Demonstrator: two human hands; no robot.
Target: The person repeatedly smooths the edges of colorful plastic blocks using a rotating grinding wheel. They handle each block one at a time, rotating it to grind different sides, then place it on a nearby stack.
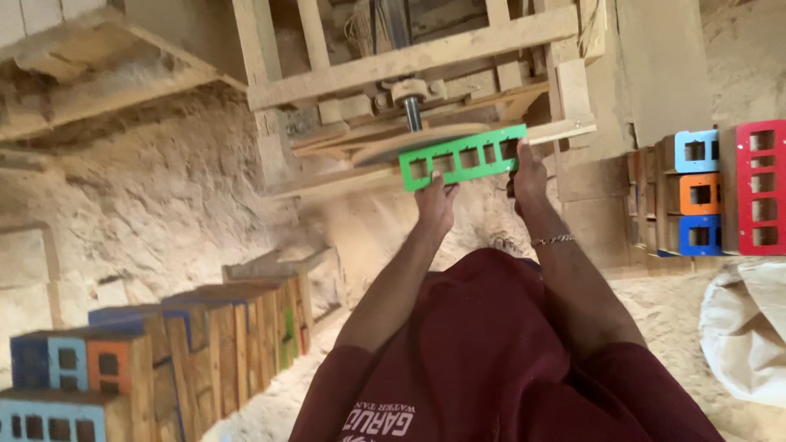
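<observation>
I hold a green wooden strip (463, 155) with several square cut-outs out in front of me. My left hand (435, 203) grips its lower left end and my right hand (528, 172) grips its right end. The strip lies against a round spinning disc (385, 151) on a metal shaft (413, 113), set in a wooden frame (409, 59). My right wrist wears a thin bracelet (553, 240). My maroon shirt (491, 360) fills the lower centre.
Stacks of painted wooden pieces with square holes stand at the lower left (164, 352) and on the right, among them a red panel (761, 187) and blue and orange blocks (696, 192). A white sack (749, 327) lies at right. Sawdust covers the floor (270, 409).
</observation>
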